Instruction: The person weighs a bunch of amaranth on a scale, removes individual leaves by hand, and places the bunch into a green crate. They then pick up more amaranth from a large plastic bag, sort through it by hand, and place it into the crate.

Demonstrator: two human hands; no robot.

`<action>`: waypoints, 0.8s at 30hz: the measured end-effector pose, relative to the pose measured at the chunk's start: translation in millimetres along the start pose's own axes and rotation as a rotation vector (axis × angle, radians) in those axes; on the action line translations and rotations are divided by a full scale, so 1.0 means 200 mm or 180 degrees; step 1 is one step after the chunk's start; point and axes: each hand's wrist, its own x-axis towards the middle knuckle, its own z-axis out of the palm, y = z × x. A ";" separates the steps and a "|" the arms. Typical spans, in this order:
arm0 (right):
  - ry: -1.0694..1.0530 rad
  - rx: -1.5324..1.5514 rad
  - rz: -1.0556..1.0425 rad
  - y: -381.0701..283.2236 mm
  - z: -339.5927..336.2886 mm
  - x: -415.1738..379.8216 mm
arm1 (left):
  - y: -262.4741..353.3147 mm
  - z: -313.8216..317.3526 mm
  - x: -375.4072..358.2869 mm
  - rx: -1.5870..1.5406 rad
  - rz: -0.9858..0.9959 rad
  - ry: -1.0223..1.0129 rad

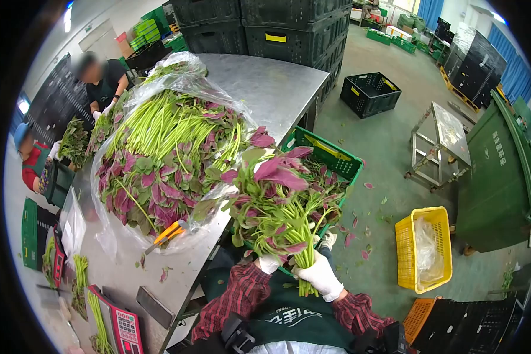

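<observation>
A bunch of red amaranth (295,227), with green stems and purple-green leaves, is held in front of my body. My right hand (321,275), in a white glove, wraps around its lower stems. My left hand (269,263), also gloved, grips the bunch from the left, its fingers partly hidden by leaves. Beneath the bunch is a green crate (351,165) holding more leafy greens. On the metal table to the left lies a large heap of amaranth (165,147) on clear plastic. An orange-handled knife (170,233) rests at the heap's near edge.
A red scale (125,330) and a dark phone (155,305) lie on the metal table (242,74). Black crates (289,44) are stacked behind it. Right are a yellow basket (404,253), a metal cart (448,135) and a green bin (498,183). Two people work at the far left.
</observation>
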 end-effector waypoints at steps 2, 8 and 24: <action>0.0226 -0.0310 -0.0338 -0.03 -0.02 0.00 | -0.02 0.00 -0.04 -0.0288 0.0054 0.0060; 0.0448 -0.0571 -0.0535 -0.03 -0.11 0.00 | -0.02 0.05 -0.21 0.1709 -0.0685 0.0184; 0.0571 -0.1008 -0.0658 0.02 -0.19 -0.01 | 0.63 0.33 -0.34 0.1960 0.0622 0.1127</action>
